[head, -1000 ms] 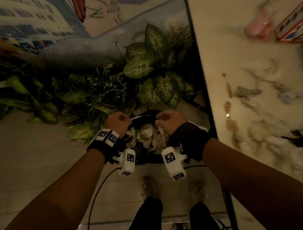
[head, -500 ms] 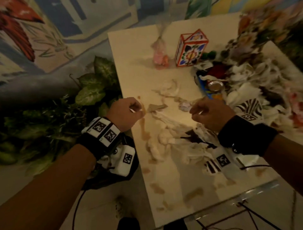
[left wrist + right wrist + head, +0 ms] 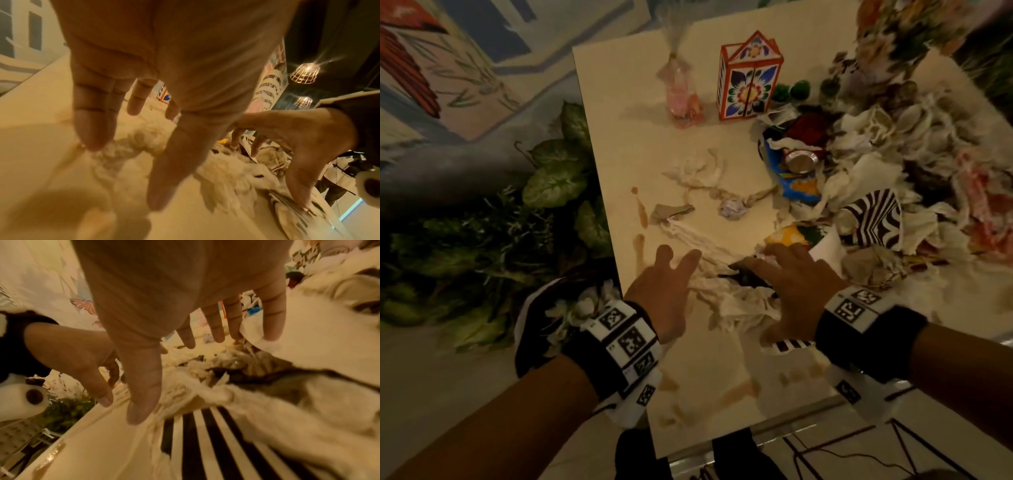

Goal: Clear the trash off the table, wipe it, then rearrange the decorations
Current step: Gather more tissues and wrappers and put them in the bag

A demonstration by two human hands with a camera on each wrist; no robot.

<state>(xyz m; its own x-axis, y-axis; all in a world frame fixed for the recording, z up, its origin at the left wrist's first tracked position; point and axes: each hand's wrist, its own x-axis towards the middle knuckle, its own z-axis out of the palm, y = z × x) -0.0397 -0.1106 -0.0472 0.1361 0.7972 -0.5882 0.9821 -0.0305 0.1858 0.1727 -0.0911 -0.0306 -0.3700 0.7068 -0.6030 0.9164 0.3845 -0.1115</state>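
- Left hand (image 3: 664, 291) and right hand (image 3: 796, 279): both spread, fingers straight, gripping nothing, lowered on either side of the heap of crumpled tissues (image 3: 736, 305) at the near part of the tabletop (image 3: 626, 113); probably placed so to scoop the heap together from two sides.
- Left little finger (image 3: 92, 129): touching the edge of the tissue; right thumb (image 3: 141, 394) at the border of a striped paper (image 3: 216, 443), so contact just starting.
- Trash: mostly on the right half of the tabletop, with a crushed can (image 3: 799, 161), a blue snack wrapper (image 3: 799, 185), a zebra-striped cup (image 3: 873, 219) and many white napkins; some twisted tissue (image 3: 698, 171) in the middle.
- Black trash bag (image 3: 530, 329): beside the left edge of the tabletop, below the left wrist, already holding white paper; close, likely for short carrying.
- Decorations: painted house-shaped box (image 3: 750, 78) and pink wrapped gift (image 3: 683, 92) standing at the far side, apart from the trash.
- Brown stains (image 3: 642, 212): not yet wiped; wiping seems sensible only after clearing.
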